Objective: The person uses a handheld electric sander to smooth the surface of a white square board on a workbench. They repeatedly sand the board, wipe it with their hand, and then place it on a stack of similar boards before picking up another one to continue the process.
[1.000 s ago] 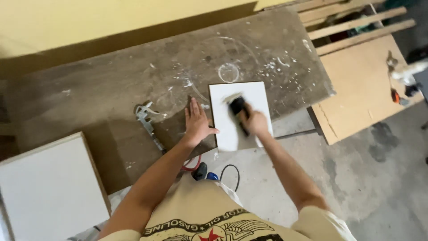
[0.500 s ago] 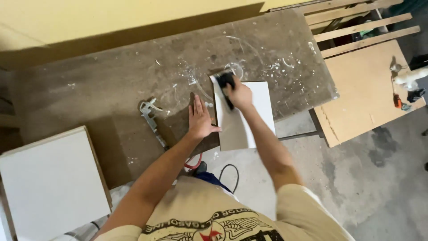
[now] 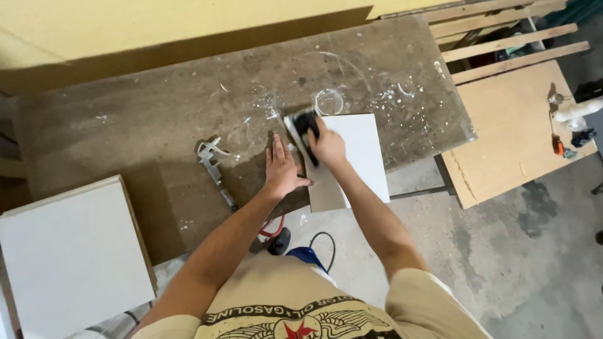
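Right hand (image 3: 326,146) clamped on black sanding block (image 3: 303,129), at near-left corner of white panel (image 3: 358,150) on bench (image 3: 157,119); left hand (image 3: 281,169) spread flat, fingers open, on bench touching panel's left edge. Best kept flat on the face, pressing evenly, bracing firmly; panel smooth, rectangular, overhanging; bench rough, scuffed, paint-flecked; metal clamp (image 3: 213,166) just left.

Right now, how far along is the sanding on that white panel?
Done: the panel lies flat on the bench, overhanging its near edge. In hand: the left hand presses flat on the bench at the panel's left edge, and the right hand grips a dark sanding block at the far left corner. Left: I can't tell sanded from unsanded areas. A larger white board lies untouched at the left.
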